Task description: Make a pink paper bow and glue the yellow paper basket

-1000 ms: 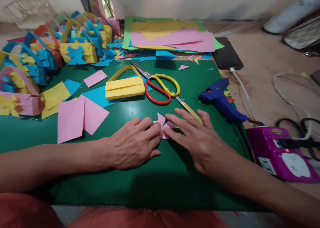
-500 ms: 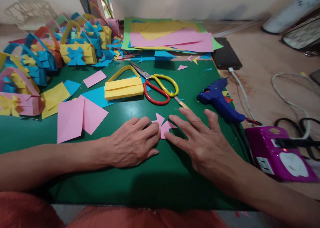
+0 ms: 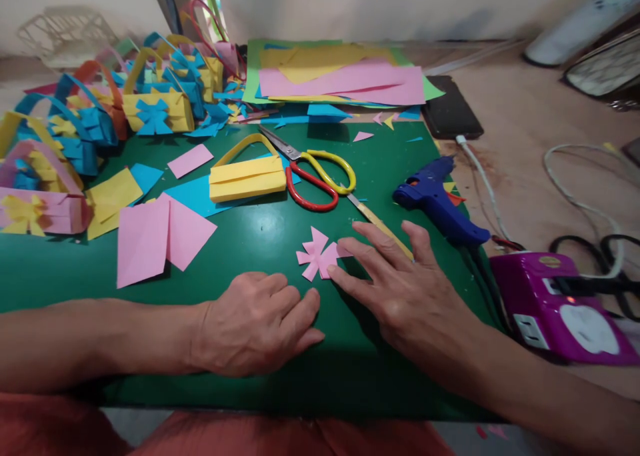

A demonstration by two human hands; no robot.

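A pink paper cutout shaped like a flower or bow lies flat on the green tabletop. My right hand has its fingers spread, with the index fingertip at the cutout's right side. Below and left of the cutout, apart from it, rests my left hand, its fingers curled in and nothing showing in them. A thin knife with a pale handle lies partly behind my right fingers. Scissors with red and yellow handles lie beyond, beside a small yellow paper bag.
Pink paper pieces and finished paper bags fill the left side. Coloured sheets are stacked at the back. To the right are a blue glue gun, a phone and a purple power box with cables.
My left hand has drawn back from the pink cutout toward the near edge, uncovering its left petals. My right hand has stayed almost in place, at the cutout's right side.
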